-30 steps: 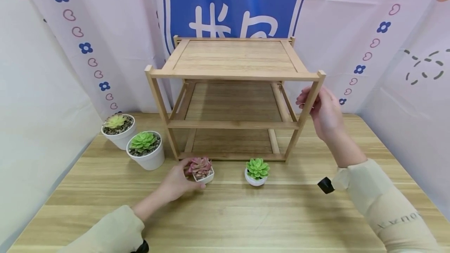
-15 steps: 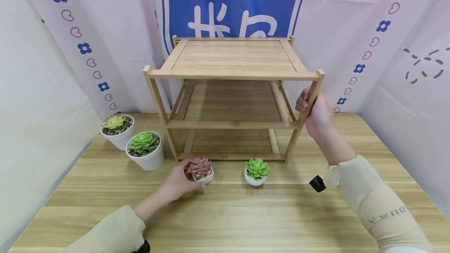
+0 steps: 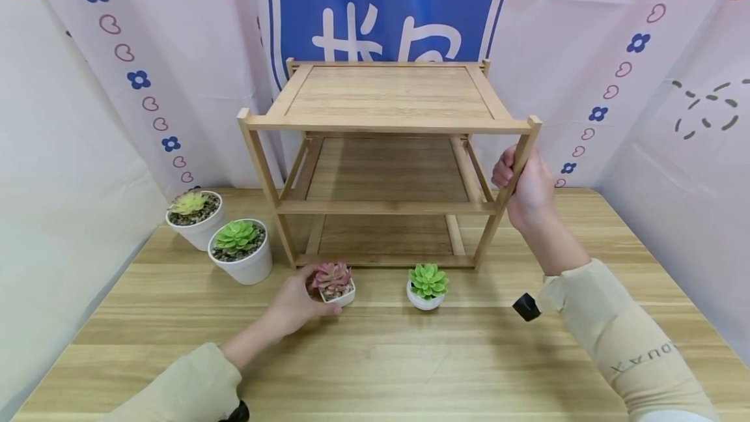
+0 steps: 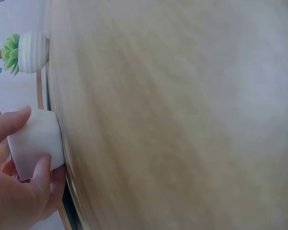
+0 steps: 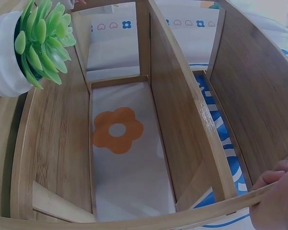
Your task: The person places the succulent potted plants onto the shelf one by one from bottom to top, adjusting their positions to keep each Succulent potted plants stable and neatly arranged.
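A pinkish-red succulent in a small square white pot stands on the table before the shelf's front edge. My left hand grips this pot, thumb on one side and fingers on the other. The three-level wooden shelf stands at the middle of the table. Around its front right post my right hand is curled, between the top and middle levels; in the right wrist view its fingers wrap the post. A green succulent in a round white pot sits right of the pink one.
Two larger white pots stand left of the shelf: a green succulent and, behind it, a yellow-green succulent. A printed curtain hangs behind the shelf. Bare wooden table spreads in front.
My right hand has moved left and closed its fingers around the shelf's front right post. The left hand stays at the pink succulent's pot.
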Action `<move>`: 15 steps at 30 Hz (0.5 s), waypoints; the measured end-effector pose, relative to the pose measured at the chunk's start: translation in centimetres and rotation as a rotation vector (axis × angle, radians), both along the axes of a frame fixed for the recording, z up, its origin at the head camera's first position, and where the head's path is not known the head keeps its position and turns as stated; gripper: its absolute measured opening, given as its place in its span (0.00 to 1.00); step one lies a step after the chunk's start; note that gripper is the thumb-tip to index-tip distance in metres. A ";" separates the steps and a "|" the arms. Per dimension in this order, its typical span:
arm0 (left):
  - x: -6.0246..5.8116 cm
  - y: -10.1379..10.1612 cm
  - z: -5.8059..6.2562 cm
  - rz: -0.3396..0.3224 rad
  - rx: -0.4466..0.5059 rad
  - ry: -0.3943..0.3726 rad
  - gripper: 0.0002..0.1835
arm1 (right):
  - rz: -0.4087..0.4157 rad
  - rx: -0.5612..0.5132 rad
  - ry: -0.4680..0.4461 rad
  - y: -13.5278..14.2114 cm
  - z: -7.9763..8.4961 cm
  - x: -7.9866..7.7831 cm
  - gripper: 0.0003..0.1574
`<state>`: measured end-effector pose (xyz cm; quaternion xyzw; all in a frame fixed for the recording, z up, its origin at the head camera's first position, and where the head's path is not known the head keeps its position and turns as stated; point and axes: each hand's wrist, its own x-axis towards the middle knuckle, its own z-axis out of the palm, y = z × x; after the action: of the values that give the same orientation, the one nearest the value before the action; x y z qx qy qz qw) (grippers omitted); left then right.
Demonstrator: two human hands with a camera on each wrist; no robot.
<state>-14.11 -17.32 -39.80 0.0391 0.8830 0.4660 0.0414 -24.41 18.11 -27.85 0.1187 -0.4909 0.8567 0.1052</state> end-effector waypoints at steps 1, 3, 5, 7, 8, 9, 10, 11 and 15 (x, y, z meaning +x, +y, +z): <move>0.0 0.0 0.0 0.001 0.000 0.001 0.47 | -0.002 -0.001 -0.002 0.0 0.0 0.0 0.31; 0.0 0.0 0.0 0.000 -0.006 0.006 0.46 | -0.004 -0.002 -0.003 0.0 0.0 0.0 0.31; -0.1 0.1 0.0 -0.001 -0.009 0.009 0.46 | -0.007 0.003 -0.005 0.0 0.0 0.0 0.31; -0.1 0.1 0.0 -0.001 -0.008 0.008 0.45 | -0.008 0.004 -0.007 0.0 0.0 0.0 0.31; -0.1 0.1 0.0 -0.003 -0.007 0.007 0.45 | -0.008 0.004 -0.007 0.0 0.0 0.0 0.31; -0.2 0.1 -0.1 -0.003 -0.002 0.003 0.45 | -0.010 0.007 -0.007 0.0 0.0 0.0 0.31; -0.2 0.2 -0.1 -0.002 0.001 0.000 0.45 | -0.012 0.010 -0.007 0.0 0.0 0.0 0.31; -0.2 0.2 -0.1 -0.001 0.004 -0.002 0.45 | -0.014 0.012 -0.006 0.0 0.0 0.1 0.31; -0.4 0.2 -0.1 0.001 0.022 -0.011 0.45 | -0.021 0.024 0.000 0.0 -0.1 0.1 0.30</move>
<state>-14.55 -17.10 -39.89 0.0365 0.8775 0.4759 0.0456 -24.34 18.10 -27.94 0.1147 -0.5022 0.8497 0.1129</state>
